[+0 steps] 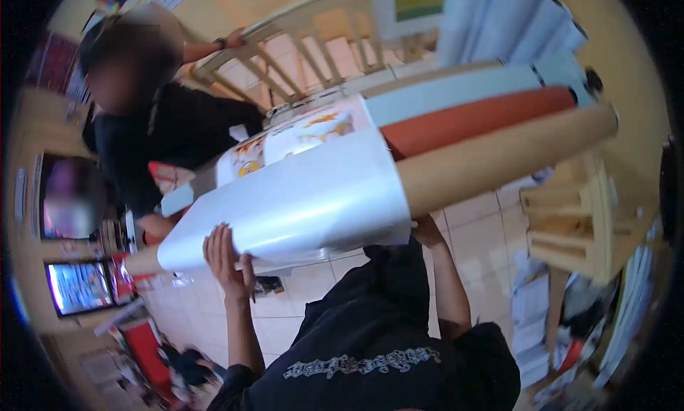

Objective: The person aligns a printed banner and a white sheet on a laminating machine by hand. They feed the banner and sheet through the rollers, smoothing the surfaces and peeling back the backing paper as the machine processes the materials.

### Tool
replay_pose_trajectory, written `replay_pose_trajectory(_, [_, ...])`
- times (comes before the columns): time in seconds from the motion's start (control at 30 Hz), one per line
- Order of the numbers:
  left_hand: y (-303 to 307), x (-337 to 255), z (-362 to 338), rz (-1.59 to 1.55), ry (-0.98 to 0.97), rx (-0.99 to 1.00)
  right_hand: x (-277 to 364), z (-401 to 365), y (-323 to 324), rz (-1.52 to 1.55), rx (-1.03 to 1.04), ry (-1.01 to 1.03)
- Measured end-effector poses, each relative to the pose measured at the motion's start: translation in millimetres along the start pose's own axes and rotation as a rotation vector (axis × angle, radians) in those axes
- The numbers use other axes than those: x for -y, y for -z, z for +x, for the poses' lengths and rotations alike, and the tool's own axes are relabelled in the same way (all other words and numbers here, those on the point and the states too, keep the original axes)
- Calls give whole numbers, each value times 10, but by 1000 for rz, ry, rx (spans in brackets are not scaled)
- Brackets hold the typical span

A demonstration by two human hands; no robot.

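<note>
A glossy white sheet (285,204) is draped over a long brown cardboard tube (499,154), whose ends stick out on both sides. Beyond the tube, a printed part with food pictures (320,129) lies flat. My left hand (229,260) rests on the sheet's near edge, fingers stretched out and thumb apart. At the near right corner of the sheet is my right hand (427,233); its fingers are mostly hidden under the roll, so its grip does not show.
Behind the tube run an orange-red roll (484,119) and a light blue machine body (456,94). A person in black (178,133) stands across, one hand on a wooden railing (313,48). White rolls (491,19) stand upper right; a wooden rack (570,233) is at right, a screen (78,286) at left.
</note>
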State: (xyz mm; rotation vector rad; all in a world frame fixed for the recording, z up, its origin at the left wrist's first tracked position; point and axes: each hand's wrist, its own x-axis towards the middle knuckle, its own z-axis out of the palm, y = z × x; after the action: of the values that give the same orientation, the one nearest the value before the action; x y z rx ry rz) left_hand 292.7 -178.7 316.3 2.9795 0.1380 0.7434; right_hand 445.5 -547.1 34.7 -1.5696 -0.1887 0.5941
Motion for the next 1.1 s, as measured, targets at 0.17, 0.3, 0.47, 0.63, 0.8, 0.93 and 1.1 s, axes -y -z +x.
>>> replay_pose_trajectory(0.17, [8, 69, -52, -34, 15, -6, 266, -65, -46, -158, -41, -91])
replay_pose_trajectory(0.3, [33, 114, -60, -57, 30, 0, -541, 56, 177, -225, 5, 15])
replay_pose_trajectory(0.47, [-2, 192, -134, -90, 23, -16, -792, 116, 354, -361, -13, 25])
replay_pose_trajectory(0.63, [-158, 90, -341, -142, 64, -21, -1063, -164, 962, -1370, -124, 232])
replay_pose_trajectory(0.8, [-358, -71, -554, -99, 25, 31, 1760, -620, 784, -657, -945, -40])
replay_pose_trajectory(0.93, [-545, -161, -657, -66, -22, -2, 2436, -649, 127, -669, -831, -2])
replay_pose_trajectory(1.1, [-728, -52, -809, -170, -116, -62, 3130, -552, -811, -719, -795, 258])
